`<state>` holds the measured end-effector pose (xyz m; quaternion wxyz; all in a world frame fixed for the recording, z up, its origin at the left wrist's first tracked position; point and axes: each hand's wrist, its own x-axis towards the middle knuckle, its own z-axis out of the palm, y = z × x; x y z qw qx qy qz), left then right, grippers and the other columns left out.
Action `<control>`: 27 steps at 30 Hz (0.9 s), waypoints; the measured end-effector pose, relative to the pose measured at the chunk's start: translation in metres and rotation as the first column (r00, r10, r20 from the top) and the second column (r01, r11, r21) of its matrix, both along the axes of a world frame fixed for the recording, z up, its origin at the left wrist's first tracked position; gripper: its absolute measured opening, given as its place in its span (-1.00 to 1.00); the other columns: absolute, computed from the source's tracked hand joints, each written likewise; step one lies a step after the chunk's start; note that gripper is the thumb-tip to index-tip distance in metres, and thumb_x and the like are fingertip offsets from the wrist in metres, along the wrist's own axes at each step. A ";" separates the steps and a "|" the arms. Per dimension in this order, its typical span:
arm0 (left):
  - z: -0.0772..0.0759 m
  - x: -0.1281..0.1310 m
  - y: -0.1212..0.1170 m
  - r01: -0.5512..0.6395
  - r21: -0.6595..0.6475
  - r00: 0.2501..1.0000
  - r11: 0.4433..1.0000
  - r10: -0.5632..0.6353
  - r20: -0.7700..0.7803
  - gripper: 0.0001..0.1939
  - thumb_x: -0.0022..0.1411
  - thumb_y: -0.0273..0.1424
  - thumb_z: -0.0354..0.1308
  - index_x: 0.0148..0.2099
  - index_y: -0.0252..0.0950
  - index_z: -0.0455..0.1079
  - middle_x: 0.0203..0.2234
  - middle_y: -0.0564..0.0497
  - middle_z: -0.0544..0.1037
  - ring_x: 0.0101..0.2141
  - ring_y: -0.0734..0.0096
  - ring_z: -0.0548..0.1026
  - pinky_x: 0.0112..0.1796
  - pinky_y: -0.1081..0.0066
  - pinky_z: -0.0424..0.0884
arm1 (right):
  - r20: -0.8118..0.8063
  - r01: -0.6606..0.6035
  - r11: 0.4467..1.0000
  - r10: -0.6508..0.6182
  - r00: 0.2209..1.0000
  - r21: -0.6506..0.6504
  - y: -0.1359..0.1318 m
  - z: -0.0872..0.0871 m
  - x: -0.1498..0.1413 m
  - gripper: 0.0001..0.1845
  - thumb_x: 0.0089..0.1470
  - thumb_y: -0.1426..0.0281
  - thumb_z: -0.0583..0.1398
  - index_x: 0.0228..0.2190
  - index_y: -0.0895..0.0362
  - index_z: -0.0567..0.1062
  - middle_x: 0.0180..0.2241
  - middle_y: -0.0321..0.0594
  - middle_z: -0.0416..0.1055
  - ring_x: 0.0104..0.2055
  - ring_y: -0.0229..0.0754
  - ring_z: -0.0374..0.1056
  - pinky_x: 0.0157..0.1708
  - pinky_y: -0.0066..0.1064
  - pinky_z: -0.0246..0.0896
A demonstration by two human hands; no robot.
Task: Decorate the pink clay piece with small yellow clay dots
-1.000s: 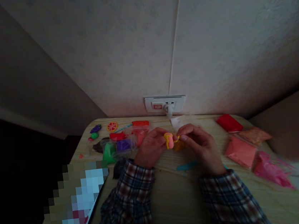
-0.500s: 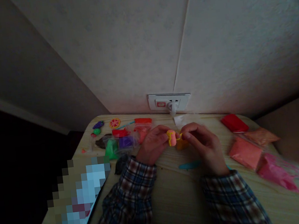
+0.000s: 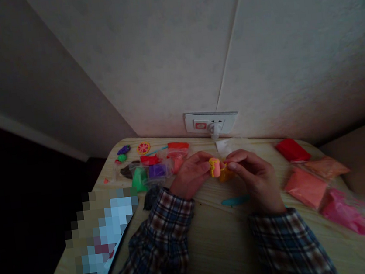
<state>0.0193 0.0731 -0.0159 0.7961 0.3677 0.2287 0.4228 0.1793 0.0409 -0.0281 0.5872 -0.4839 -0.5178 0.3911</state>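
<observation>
Between the thumb and fingers of my left hand (image 3: 192,176) is a small pink clay piece (image 3: 217,168) with a bumpy yellow edging on its left side. My right hand (image 3: 258,179) is closed in a pinch just right of it, with a bit of yellow clay strand (image 3: 226,162) at the fingertips. Both hands hover over the table. Below and behind the fingertips lies an orange-yellow clay packet (image 3: 226,174), partly covered. A teal modelling tool (image 3: 235,201) rests on the wood near my right wrist.
Clay packets in green (image 3: 139,179), purple (image 3: 157,171) and red (image 3: 292,150) lie on the wooden table (image 3: 215,247), with salmon (image 3: 306,186) and pink (image 3: 346,213) ones at right. A blurred-out phone (image 3: 115,237) is at left. A wall socket (image 3: 211,122) holds a plug.
The whole view has shifted slightly, so things appear a little further right. The yellow strand stretching between the pink piece and my right fingertips shows less now. My left hand keeps its grip.
</observation>
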 end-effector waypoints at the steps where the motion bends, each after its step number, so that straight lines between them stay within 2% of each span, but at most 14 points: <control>1: 0.000 0.000 0.000 -0.001 -0.003 1.000 1.000 0.001 0.003 -0.68 -0.05 -0.20 0.40 -0.34 -0.30 0.45 -0.45 -0.02 0.58 -0.28 0.23 0.53 -0.15 0.25 0.33 | -0.001 -0.004 1.000 0.004 1.000 -0.002 0.000 0.001 0.000 -0.81 0.01 0.23 0.31 -0.52 0.05 0.53 -0.49 -0.29 0.45 -0.38 -0.21 0.34 -0.36 -0.37 0.22; 11: -0.001 0.000 0.000 0.002 -0.009 1.000 1.000 -0.002 0.016 -0.70 -0.05 -0.22 0.41 -0.35 -0.29 0.46 -0.45 -0.01 0.59 -0.31 0.28 0.54 -0.21 0.32 0.35 | -0.001 -0.024 0.999 0.024 1.000 -0.040 0.000 0.005 -0.001 -0.78 0.02 0.20 0.28 -0.50 0.07 0.50 -0.52 -0.30 0.40 -0.45 -0.25 0.30 -0.47 -0.44 0.21; 22: -0.001 0.000 0.001 0.003 0.018 0.999 1.000 -0.004 0.043 -0.70 -0.02 -0.22 0.40 -0.34 -0.31 0.46 -0.49 0.03 0.55 -0.35 0.37 0.52 -0.23 0.37 0.36 | 0.005 0.023 0.998 -0.023 1.000 -0.052 -0.001 0.002 -0.001 -0.80 0.06 0.21 0.27 -0.47 0.07 0.51 -0.50 -0.30 0.37 -0.41 -0.24 0.27 -0.39 -0.42 0.17; 24: -0.002 -0.001 0.001 0.006 0.035 0.999 0.999 -0.008 0.049 -0.72 0.02 -0.23 0.38 -0.33 -0.32 0.46 -0.47 0.03 0.55 -0.34 0.38 0.52 -0.22 0.37 0.38 | -0.010 0.001 0.999 -0.001 1.000 -0.052 -0.001 0.002 -0.001 -0.79 0.06 0.19 0.27 -0.46 0.07 0.51 -0.48 -0.30 0.39 -0.42 -0.25 0.29 -0.41 -0.42 0.19; 27: -0.006 -0.002 0.002 0.019 0.073 0.998 0.997 -0.023 0.057 -0.79 0.19 -0.29 0.26 -0.25 -0.35 0.44 -0.37 0.01 0.55 -0.31 0.38 0.52 -0.21 0.29 0.44 | -0.039 -0.014 0.999 0.012 0.999 -0.044 -0.001 0.000 0.000 -0.79 0.06 0.19 0.26 -0.44 0.07 0.52 -0.46 -0.30 0.40 -0.41 -0.24 0.31 -0.40 -0.42 0.21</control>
